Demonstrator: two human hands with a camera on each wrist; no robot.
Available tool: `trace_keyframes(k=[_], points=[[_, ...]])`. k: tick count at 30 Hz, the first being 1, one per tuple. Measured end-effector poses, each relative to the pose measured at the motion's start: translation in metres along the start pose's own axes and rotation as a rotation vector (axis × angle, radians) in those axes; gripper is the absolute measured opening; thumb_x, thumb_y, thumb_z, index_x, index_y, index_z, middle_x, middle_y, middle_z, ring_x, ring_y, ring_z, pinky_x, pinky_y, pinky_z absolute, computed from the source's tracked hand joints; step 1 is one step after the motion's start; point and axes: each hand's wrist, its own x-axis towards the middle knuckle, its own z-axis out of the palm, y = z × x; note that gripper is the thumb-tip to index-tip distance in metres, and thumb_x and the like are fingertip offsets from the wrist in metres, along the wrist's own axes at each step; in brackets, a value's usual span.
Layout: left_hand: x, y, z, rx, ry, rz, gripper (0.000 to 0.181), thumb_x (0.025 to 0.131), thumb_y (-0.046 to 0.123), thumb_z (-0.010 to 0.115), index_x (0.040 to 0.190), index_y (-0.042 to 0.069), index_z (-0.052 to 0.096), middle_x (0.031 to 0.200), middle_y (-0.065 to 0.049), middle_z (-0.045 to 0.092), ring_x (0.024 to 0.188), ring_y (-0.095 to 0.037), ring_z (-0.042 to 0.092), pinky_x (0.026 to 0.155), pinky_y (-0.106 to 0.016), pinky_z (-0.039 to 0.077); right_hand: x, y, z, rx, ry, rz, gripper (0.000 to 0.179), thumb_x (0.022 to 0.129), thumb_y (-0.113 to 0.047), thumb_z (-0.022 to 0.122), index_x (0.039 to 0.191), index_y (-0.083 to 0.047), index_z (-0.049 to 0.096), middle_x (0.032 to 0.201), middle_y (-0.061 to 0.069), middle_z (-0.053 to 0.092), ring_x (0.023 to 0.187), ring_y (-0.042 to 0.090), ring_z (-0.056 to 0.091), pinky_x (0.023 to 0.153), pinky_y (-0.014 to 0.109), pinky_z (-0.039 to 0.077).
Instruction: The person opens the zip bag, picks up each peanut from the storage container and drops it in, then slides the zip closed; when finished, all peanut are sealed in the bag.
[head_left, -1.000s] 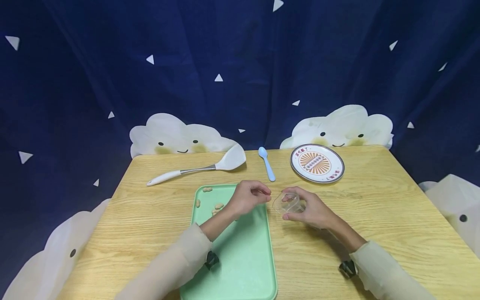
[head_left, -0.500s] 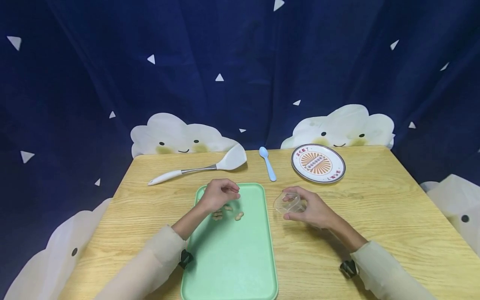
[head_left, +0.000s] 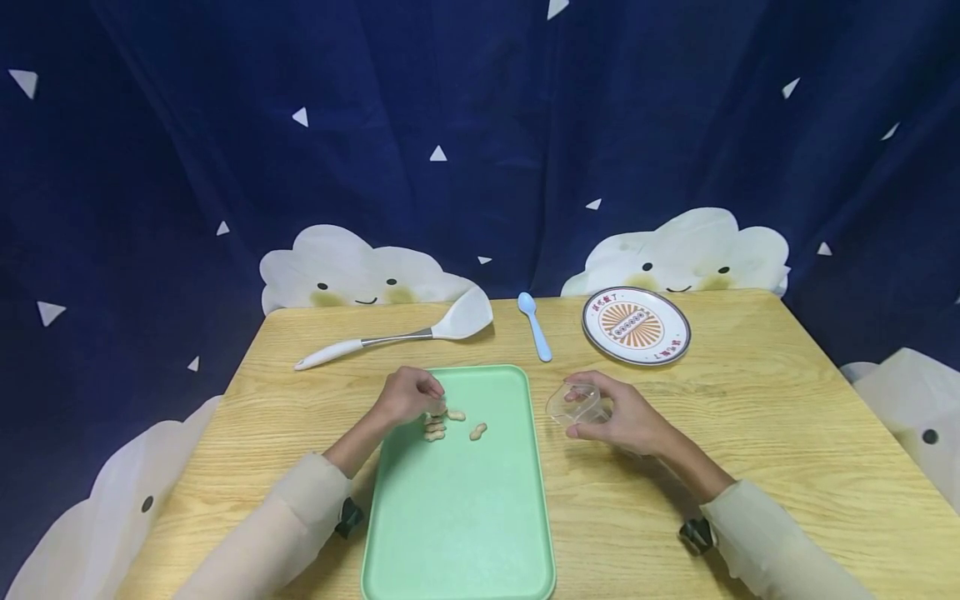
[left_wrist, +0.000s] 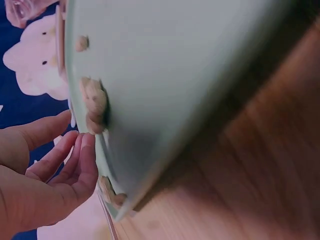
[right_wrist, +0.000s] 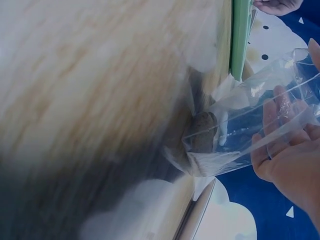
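Note:
In the head view my left hand [head_left: 407,397] is over the far left part of a green tray [head_left: 461,517], at a small cluster of peanuts [head_left: 434,432]. The left wrist view shows its thumb and fingers apart with a gap between them, the fingertips close to the peanuts [left_wrist: 95,102]. One more peanut [head_left: 477,431] lies to the right of the cluster. My right hand [head_left: 630,417] holds a clear plastic bag [head_left: 561,407] by its sides, mouth spread, just right of the tray. Through the bag a brown peanut [right_wrist: 203,131] shows near its bottom.
Behind the tray lie a white spatula [head_left: 461,318] and a light blue spoon [head_left: 537,335]. A white plate [head_left: 671,321] with an orange ray pattern sits at the back right. A dark blue curtain [head_left: 510,100] hangs beyond the table's [head_left: 750,400] far edge.
My left hand has moved left from beside the bag's mouth, back over the tray, and down to the peanut cluster. The right hand and the bag have stayed in place.

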Motion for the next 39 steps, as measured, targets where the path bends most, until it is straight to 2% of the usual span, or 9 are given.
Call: trace_keyframes(k=[9,17,20,25,29,33,36,39], points=[[0.003,-0.008,0.003,0.077,0.011,-0.003,0.01,0.073,0.002,0.078,0.08,0.001,0.07,0.073,-0.006,0.066,0.07,-0.015,0.056,0.06,-0.023,0.043,0.0,0.0,0.001,-0.01,0.0,0.0,0.068,0.07,-0.035,0.083,0.128,-0.015,0.054,0.108,-0.002,0.068,0.108,0.027,0.058,0.092,0.046,0.042],[0.005,-0.006,0.004,0.087,-0.036,0.0,0.005,0.077,0.002,0.074,0.08,0.002,0.07,0.073,-0.005,0.064,0.069,-0.015,0.055,0.058,-0.023,0.044,0.0,-0.001,0.002,-0.005,-0.004,0.009,0.067,0.071,-0.035,0.082,0.129,-0.015,0.054,0.109,-0.001,0.067,0.109,0.027,0.058,0.093,0.047,0.042],[0.005,-0.003,0.001,0.081,-0.025,0.012,0.004,0.079,0.005,0.073,0.08,0.003,0.07,0.074,-0.005,0.064,0.071,-0.016,0.056,0.058,-0.023,0.044,0.0,-0.001,0.002,-0.005,-0.003,0.001,0.068,0.071,-0.034,0.082,0.129,-0.014,0.054,0.109,-0.001,0.068,0.108,0.027,0.058,0.092,0.046,0.043],[0.006,0.003,-0.003,0.02,0.004,0.046,0.005,0.082,0.008,0.071,0.083,0.002,0.07,0.078,-0.007,0.066,0.075,-0.016,0.058,0.059,-0.024,0.044,0.0,0.0,0.002,-0.009,-0.005,-0.002,0.069,0.071,-0.034,0.082,0.13,-0.012,0.053,0.109,-0.001,0.068,0.108,0.027,0.058,0.091,0.044,0.043],[0.006,0.011,-0.002,-0.03,-0.034,0.08,0.006,0.084,0.008,0.069,0.086,0.003,0.071,0.082,-0.007,0.068,0.073,-0.014,0.06,0.062,-0.023,0.047,0.0,-0.001,0.003,-0.011,-0.005,0.006,0.068,0.071,-0.036,0.082,0.129,-0.014,0.054,0.109,-0.001,0.068,0.109,0.027,0.058,0.092,0.045,0.042],[0.007,0.022,0.004,-0.086,-0.074,0.141,0.009,0.085,0.01,0.068,0.088,0.003,0.072,0.085,-0.009,0.071,0.073,-0.012,0.062,0.067,-0.025,0.051,0.001,-0.001,0.003,-0.013,-0.006,0.003,0.067,0.071,-0.036,0.082,0.129,-0.016,0.054,0.109,-0.001,0.067,0.109,0.026,0.058,0.093,0.046,0.042],[0.006,0.033,0.012,-0.172,-0.103,0.196,0.01,0.085,0.009,0.068,0.09,0.001,0.072,0.088,-0.013,0.071,0.076,-0.02,0.067,0.073,-0.033,0.055,0.0,-0.001,0.003,-0.009,-0.005,0.004,0.067,0.071,-0.036,0.082,0.129,-0.016,0.054,0.109,-0.001,0.068,0.109,0.026,0.059,0.094,0.046,0.042],[0.005,0.045,0.021,-0.274,-0.138,0.219,0.01,0.086,0.007,0.067,0.091,-0.001,0.071,0.089,-0.015,0.071,0.079,-0.026,0.069,0.079,-0.043,0.056,0.0,-0.001,0.004,-0.004,-0.005,0.008,0.067,0.071,-0.036,0.082,0.129,-0.016,0.054,0.109,-0.001,0.068,0.109,0.027,0.059,0.093,0.046,0.042]])
